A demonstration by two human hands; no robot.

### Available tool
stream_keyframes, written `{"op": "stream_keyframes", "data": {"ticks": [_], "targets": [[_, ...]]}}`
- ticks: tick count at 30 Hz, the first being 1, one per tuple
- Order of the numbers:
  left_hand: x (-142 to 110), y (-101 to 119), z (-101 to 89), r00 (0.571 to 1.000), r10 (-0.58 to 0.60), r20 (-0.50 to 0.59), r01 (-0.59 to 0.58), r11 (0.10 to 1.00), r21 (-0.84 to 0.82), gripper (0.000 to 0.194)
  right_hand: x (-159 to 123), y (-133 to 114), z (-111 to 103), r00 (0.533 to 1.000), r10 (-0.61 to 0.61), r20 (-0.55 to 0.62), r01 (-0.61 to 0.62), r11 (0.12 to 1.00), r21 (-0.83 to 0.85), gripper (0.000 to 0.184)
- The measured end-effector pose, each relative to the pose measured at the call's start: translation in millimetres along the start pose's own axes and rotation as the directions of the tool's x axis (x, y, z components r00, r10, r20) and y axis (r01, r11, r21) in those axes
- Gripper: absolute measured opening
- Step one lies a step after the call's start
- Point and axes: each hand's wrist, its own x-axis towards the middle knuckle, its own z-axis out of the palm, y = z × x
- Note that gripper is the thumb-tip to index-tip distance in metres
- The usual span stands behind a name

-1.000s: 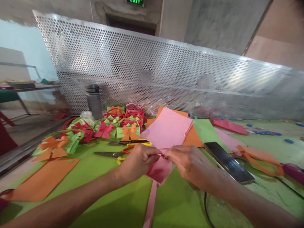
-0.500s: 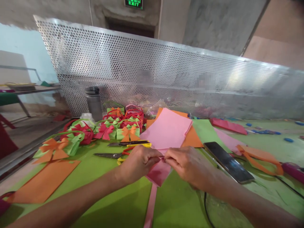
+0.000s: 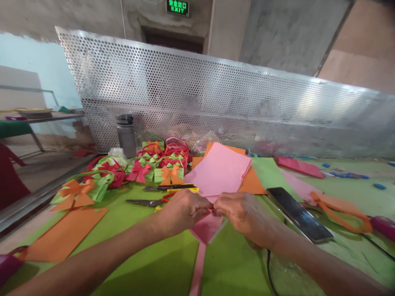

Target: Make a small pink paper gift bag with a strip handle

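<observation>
Both hands meet over a folded piece of pink paper (image 3: pixel 207 230) at the middle of the green table. My left hand (image 3: pixel 187 209) pinches its upper edge between thumb and fingers. Right beside it, my right hand (image 3: pixel 239 210) is closed on the same edge, fingertips nearly touching the left ones. The pinched part is mostly hidden by the fingers. A narrow pink strip (image 3: pixel 198 267) runs from below the folded piece toward me. Scissors (image 3: pixel 146 202) lie by my left hand, their handles partly covered by it. Just beyond them is a yellow and black utility knife (image 3: pixel 173 188).
Pink sheets (image 3: pixel 220 168) lie stacked on orange ones behind my hands. Small bags with bows (image 3: pixel 140 170) cluster at left near a grey bottle (image 3: pixel 126 135). A phone (image 3: pixel 299 213) is right of my right hand. An orange piece (image 3: pixel 66 234) lies left; a perforated metal panel (image 3: pixel 191 78) stands behind.
The whole view has shifted slightly, with things appearing a little lower and to the right. Both hands stay pinched on the pink paper, with only slight finger movement.
</observation>
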Motion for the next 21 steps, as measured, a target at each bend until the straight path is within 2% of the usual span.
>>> {"op": "stream_keyframes", "data": {"ticks": [3, 6, 12, 18, 21], "targets": [[0.6, -0.7, -1.2, 0.999, 0.013, 0.031, -0.013, 1.000, 0.010, 0.022, -0.1, -0.1, 1.5, 1.000, 0.029, -0.009, -0.028, 0.998, 0.054, 0.020], [2.8, 2.8, -8.0, 0.999, -0.005, 0.046, 0.006, 1.000, -0.016, 0.022, 0.3, -1.0, 1.6, 0.997, 0.067, -0.028, -0.066, 0.997, 0.041, 0.016], [5.1, 12.7, -23.0, 0.997, -0.069, -0.034, 0.065, 0.993, -0.098, 0.023, 0.7, -1.0, 1.2, 0.987, 0.069, -0.143, -0.071, 0.997, -0.009, 0.016], [5.3, 11.8, -17.0, 0.990, -0.132, 0.050, 0.139, 0.972, -0.192, 0.024, -2.0, -3.9, 6.6, 0.992, 0.045, -0.120, -0.053, 0.996, -0.070, 0.016], [5.5, 11.9, -14.9, 0.990, -0.128, 0.056, 0.138, 0.962, -0.235, 0.024, -3.2, -6.5, 6.8, 0.995, 0.037, -0.097, -0.049, 0.991, -0.126, 0.016]]}}
